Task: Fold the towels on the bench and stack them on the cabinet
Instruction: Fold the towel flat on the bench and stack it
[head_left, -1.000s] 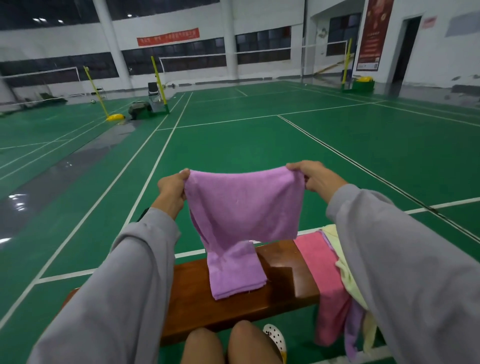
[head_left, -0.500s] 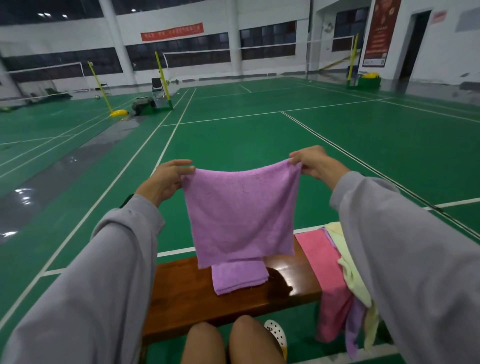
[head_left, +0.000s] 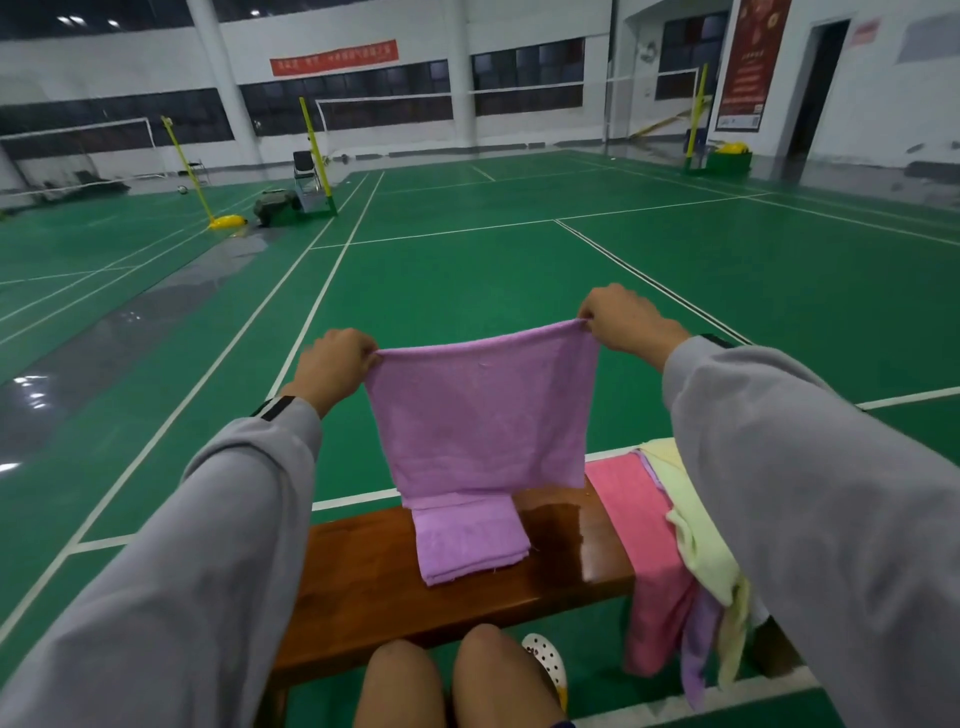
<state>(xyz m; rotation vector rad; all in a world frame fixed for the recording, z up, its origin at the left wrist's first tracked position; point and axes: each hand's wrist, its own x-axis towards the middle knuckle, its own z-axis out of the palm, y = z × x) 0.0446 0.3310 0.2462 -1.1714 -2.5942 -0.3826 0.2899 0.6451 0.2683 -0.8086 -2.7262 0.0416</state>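
A purple towel (head_left: 480, 415) hangs stretched in the air above the brown wooden bench (head_left: 363, 577). My left hand (head_left: 332, 366) pinches its upper left corner and my right hand (head_left: 626, 319) pinches its upper right corner. The towel's lower end lies folded on the bench top (head_left: 470, 540). To the right, a pink towel (head_left: 644, 540), a pale yellow towel (head_left: 701, 540) and a purple one (head_left: 698, 654) drape over the bench edge, partly hidden by my right sleeve. No cabinet is in view.
My bare knees (head_left: 441, 680) and a white perforated shoe (head_left: 545, 662) show below the bench's near edge. Green badminton court floor stretches beyond, with yellow net posts (head_left: 314, 150) and a chair (head_left: 304, 169) far off.
Both hands have lifted the purple towel higher and pulled it taut and flat. Less of its lower end lies on the bench than one second ago.
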